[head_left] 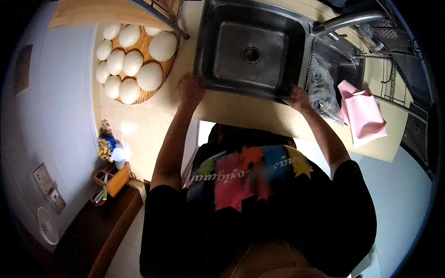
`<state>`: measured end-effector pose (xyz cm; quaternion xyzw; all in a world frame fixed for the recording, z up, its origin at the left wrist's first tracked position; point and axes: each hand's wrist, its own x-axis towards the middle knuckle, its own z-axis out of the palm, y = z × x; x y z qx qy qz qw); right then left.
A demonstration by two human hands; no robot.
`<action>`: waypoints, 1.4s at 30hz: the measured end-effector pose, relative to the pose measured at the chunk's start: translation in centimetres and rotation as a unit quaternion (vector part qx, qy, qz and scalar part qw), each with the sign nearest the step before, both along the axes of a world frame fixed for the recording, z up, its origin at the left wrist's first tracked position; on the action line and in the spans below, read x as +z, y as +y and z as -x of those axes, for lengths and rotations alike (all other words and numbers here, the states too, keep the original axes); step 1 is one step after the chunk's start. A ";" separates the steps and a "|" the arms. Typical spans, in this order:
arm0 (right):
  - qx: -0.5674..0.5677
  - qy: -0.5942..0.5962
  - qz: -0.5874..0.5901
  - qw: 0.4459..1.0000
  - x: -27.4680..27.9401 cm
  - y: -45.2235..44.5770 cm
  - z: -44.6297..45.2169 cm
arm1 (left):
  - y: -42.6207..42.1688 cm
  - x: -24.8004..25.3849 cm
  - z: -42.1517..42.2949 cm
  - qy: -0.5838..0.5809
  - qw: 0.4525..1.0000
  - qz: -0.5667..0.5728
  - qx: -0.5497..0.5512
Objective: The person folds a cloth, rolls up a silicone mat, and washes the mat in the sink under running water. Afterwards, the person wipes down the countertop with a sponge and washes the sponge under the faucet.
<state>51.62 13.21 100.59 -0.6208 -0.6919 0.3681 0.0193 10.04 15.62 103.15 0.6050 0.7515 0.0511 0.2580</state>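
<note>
My left hand (190, 90) rests as a closed fist on the cream countertop (236, 107), just left of the sink's near corner, with nothing visible in it. At the opposite near corner of the metal sink (199, 51), my right hand (297, 98) is closed at the rim. A small dark, bluish patch shows by its fingers, too dim to make out. The sink basin has a round drain (251, 53) and holds no dishes. Beyond my left hand, several smooth white dough buns (149, 77) sit on a round striped wooden board (160, 85).
Right of the basin are a faucet (350, 22), a drying rack with crumpled clear plastic (324, 88) and a pink sheet (364, 116) hanging over the counter edge. To the left stand a wooden caddy (118, 178), ginger-like roots (104, 149) and a wall socket (42, 178).
</note>
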 end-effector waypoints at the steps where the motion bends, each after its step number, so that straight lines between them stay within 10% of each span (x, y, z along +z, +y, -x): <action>1: 0.011 0.063 -0.021 0.998 -3.1 0.1 0.7 | 0.0 -3.5 1.0 0.053 0.993 -0.047 -0.099; 2: 0.005 -0.063 0.065 0.996 1.0 2.1 5.3 | 0.1 -4.2 0.3 0.078 0.983 -0.072 -0.148; 3: -0.063 0.088 0.103 0.989 0.5 2.5 6.5 | 0.2 -4.7 -0.3 0.104 0.970 -0.099 -0.196; 5: -0.264 0.472 0.284 0.792 3.6 3.2 10.1 | 0.8 -0.8 -5.1 -0.019 0.983 -0.143 -0.113; 7: -0.285 0.482 0.260 0.787 6.0 4.5 11.9 | 2.6 3.4 -8.3 -0.244 0.969 -0.037 -0.021; 11: -0.321 0.461 0.280 0.778 12.1 6.4 10.2 | 4.9 5.3 -12.0 -0.653 0.725 0.155 0.152; 14: -0.310 0.233 -0.038 0.921 8.1 9.6 2.4 | 6.4 7.7 -15.6 -0.652 0.730 0.121 0.168; 18: -0.400 -0.026 -0.424 0.812 5.9 16.6 -9.9 | 9.0 8.0 -19.5 -0.611 0.721 0.188 0.267; 26: -0.282 -0.153 -0.294 0.900 6.6 21.4 -16.8 | 11.6 9.2 -25.2 -0.634 0.723 0.199 0.189; 42: -0.413 0.026 -0.306 0.857 8.2 20.0 -14.4 | 14.2 8.5 -27.6 -0.614 0.724 0.206 0.235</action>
